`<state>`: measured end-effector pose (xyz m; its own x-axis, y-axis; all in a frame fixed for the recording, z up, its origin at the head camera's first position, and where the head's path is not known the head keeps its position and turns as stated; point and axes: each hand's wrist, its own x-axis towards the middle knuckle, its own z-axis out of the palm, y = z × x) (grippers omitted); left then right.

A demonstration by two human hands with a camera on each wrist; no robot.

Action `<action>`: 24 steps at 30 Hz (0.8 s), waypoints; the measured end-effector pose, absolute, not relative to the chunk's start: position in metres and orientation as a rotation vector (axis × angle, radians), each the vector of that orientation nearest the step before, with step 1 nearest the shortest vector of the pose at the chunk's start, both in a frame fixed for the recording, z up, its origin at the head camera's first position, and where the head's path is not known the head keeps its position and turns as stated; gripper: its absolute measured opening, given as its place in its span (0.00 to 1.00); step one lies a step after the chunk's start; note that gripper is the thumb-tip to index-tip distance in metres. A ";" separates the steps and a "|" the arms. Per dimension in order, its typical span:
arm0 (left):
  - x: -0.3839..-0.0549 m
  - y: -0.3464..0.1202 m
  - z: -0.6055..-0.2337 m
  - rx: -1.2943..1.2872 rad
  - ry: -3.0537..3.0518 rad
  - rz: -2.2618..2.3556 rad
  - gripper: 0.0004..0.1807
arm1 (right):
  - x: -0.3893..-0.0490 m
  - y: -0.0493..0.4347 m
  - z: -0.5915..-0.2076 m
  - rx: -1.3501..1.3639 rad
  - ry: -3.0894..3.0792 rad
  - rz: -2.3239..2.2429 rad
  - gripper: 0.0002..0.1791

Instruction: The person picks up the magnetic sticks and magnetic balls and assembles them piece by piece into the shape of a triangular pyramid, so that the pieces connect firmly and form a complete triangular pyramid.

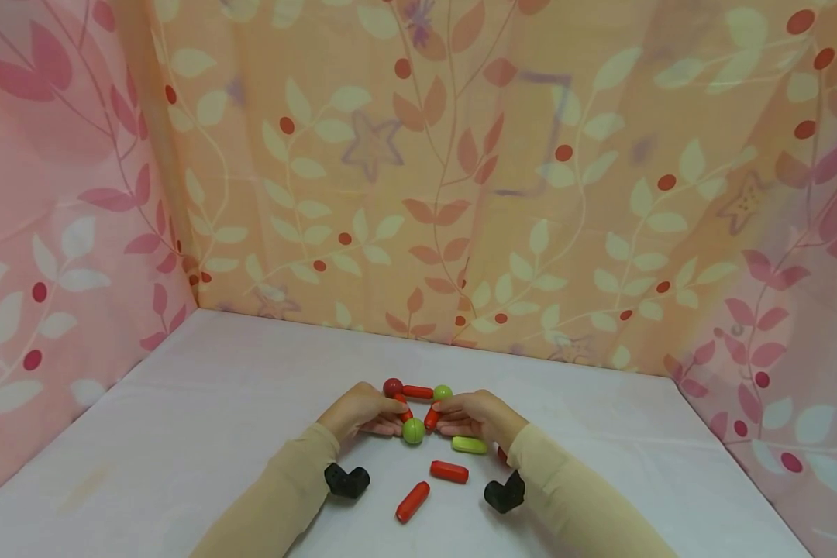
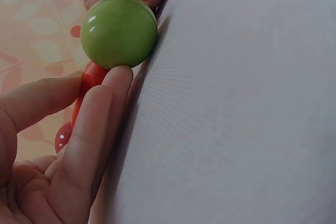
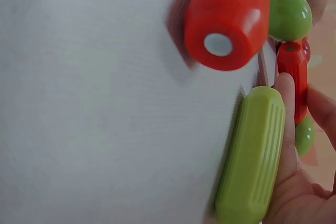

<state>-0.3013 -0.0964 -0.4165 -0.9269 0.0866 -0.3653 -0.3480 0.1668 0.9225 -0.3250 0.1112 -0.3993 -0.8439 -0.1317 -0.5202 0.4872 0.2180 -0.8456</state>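
Note:
In the head view, red rods and balls form a triangle-like outline on the table. A red ball (image 1: 393, 387) and a green ball (image 1: 442, 394) sit at the far corners, with a red rod (image 1: 418, 392) between them. The second green ball (image 2: 119, 31) marks the near corner. My left hand (image 1: 363, 411) pinches the left-side red rod (image 2: 90, 80) between thumb and fingers, fingertips right by that near ball. On the other side, my right hand (image 1: 483, 415) pinches the right-side red rod (image 3: 294, 77); its near end is close to the same ball.
A lime-green rod (image 1: 470, 445) lies just below my right hand. Two loose red rods, one (image 1: 449, 471) near it and another (image 1: 413, 502) nearer me, rest on the white tabletop (image 1: 181, 434). Part of a red piece (image 1: 503, 456) shows by the right wrist. Patterned cloth (image 1: 446, 194) hangs behind.

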 end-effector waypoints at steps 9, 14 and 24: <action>-0.300 -0.097 -0.416 -0.246 2.117 1.811 0.09 | -0.324 0.112 -0.399 0.329 1.969 -1.708 0.16; -0.300 -0.096 -0.416 -0.241 2.118 1.803 0.09 | -0.324 0.110 -0.401 0.357 1.936 -1.747 0.16; -0.301 -0.096 -0.417 -0.223 2.111 1.811 0.10 | -0.321 0.108 -0.400 0.394 1.893 -1.806 0.18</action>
